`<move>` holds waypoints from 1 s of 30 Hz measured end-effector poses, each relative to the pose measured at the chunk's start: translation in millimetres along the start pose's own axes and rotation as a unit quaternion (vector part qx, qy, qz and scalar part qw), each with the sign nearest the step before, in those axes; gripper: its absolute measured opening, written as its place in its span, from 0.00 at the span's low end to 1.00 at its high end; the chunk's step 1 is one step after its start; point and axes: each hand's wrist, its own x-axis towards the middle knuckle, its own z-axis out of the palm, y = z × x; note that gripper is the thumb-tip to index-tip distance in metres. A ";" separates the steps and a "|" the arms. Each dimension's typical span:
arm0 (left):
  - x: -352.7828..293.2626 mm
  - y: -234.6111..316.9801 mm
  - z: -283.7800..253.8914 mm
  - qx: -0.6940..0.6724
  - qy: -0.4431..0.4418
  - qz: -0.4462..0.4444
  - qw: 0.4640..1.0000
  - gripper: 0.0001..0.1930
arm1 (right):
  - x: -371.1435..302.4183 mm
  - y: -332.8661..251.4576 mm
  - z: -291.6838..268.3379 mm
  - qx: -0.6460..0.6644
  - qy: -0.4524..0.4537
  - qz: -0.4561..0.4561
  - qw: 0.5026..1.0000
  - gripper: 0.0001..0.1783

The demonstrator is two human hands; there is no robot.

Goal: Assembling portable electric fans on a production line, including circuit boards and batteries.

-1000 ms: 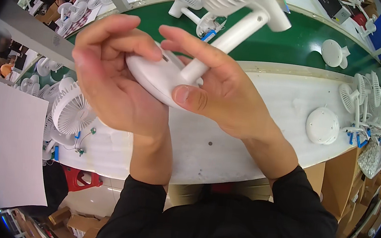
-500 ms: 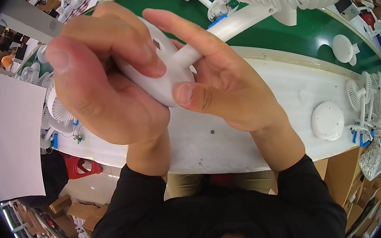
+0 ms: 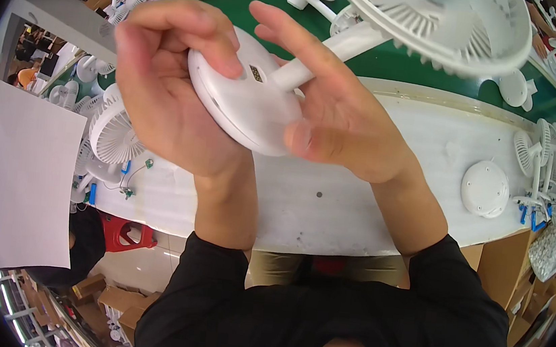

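Observation:
Above the table I hold a white desk fan, tilted, its round base (image 3: pixel 244 105) toward the left and its caged head (image 3: pixel 442 28) at the upper right. My left hand (image 3: pixel 175 85) is closed around the outer side of the base, with fingertips on its upper face. A small dark slot shows in that face beside the stem (image 3: pixel 334 54). My right hand (image 3: pixel 355 117) lies along the stem, its thumb at the base's edge and its index finger stretched out. Some of its fingers are hidden behind the stem.
On the white table (image 3: pixel 367 223) a round white base plate (image 3: pixel 485 188) lies at the right. Several fans (image 3: pixel 544 151) stand beyond it. More fans (image 3: pixel 116 129) with loose wires are at the left, near a hanging white sheet (image 3: pixel 26 181). A green mat (image 3: pixel 404 71) runs along the back.
The fan has turned, bringing the base's face with its dark slot and more of the caged head into view. My left hand has opened out a little and shifted slightly right.

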 end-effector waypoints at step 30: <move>0.8 8.8 -3.5 0.008 -0.190 0.015 0.982 0.23 | 8.3 -6.1 7.6 0.007 0.054 0.056 0.997 0.52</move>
